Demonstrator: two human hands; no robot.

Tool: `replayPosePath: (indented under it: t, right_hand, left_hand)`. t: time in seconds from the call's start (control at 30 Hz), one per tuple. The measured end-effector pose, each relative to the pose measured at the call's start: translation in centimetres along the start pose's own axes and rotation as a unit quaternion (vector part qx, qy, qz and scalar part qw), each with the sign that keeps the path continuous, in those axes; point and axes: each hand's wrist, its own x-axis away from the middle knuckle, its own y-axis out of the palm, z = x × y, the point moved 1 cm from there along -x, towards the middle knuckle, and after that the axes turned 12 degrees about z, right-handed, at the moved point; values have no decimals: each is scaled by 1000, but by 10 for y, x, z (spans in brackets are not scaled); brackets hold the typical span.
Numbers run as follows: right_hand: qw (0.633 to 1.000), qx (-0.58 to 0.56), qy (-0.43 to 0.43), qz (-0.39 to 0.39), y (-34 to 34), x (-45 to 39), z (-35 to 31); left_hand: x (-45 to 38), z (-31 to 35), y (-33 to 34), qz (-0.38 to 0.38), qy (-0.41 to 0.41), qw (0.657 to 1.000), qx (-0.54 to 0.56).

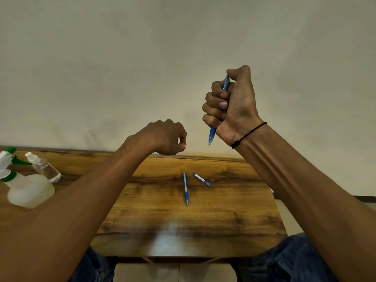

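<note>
My right hand (230,104) is raised above the wooden table (162,220) and grips a blue pen (212,135) in its fist, tip pointing down and thumb on the pen's top end. My left hand (164,139) hovers to its left with fingers curled, thumb and forefinger close together; nothing shows between them. A second blue pen (185,189) lies on the table below the hands. Beside it lies a small blue and white lead case (201,179).
At the table's left end stand a white spray bottle (28,190) with a green trigger and a small clear bottle (43,166). A plain wall rises behind the table. My knees in jeans (284,259) show under the near edge.
</note>
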Motion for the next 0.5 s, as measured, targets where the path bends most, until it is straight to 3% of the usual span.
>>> replayPosePath:
  t: [0.5]
  right_hand:
    - [994, -63, 67, 56, -8, -10, 1]
  left_hand:
    - [0, 1, 2, 7, 8, 1000, 4]
